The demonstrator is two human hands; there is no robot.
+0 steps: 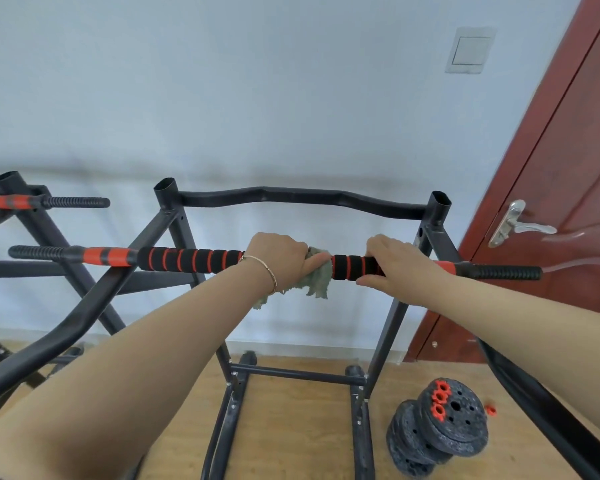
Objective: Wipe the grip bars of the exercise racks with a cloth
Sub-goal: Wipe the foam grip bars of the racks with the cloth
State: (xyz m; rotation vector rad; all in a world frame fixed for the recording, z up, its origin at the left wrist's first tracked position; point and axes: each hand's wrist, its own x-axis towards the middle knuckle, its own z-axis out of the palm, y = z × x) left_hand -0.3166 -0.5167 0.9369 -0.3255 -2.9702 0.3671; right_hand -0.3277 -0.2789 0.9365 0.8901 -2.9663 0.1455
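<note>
Both bare forearms reached forward to the grip bar point(194, 259), a black foam-covered bar ringed with red that ran level across the near exercise rack point(392, 327). The left hand point(278, 258), with a thin bracelet point(267, 271) at its wrist, was curled round the middle of the grip bar, and its fingers clamped a pale green cloth point(317, 282) against the foam. The cloth was wrapped over the grip bar just right of that hand, and its ragged ends hung below the bar. A short way further right along the grip bar, past a bare stretch of foam, the right hand point(399, 263) gripped it with fingers bent over the top and thumb underneath, apart from the cloth.

Below the grip bar and towards its right end, a stack of dark weight plates point(444, 427) with red collars lay on the wooden floor. Behind the grip bar, a wavy black crossbar point(291, 197) joined the rack's two rear posts. Beyond the grip bar's left end stood a second rack point(32, 202) with a similar red-and-black bar. Past the right end was a red-brown door point(551, 188) with a metal handle point(520, 223), and a wall switch point(470, 50) sat high above
</note>
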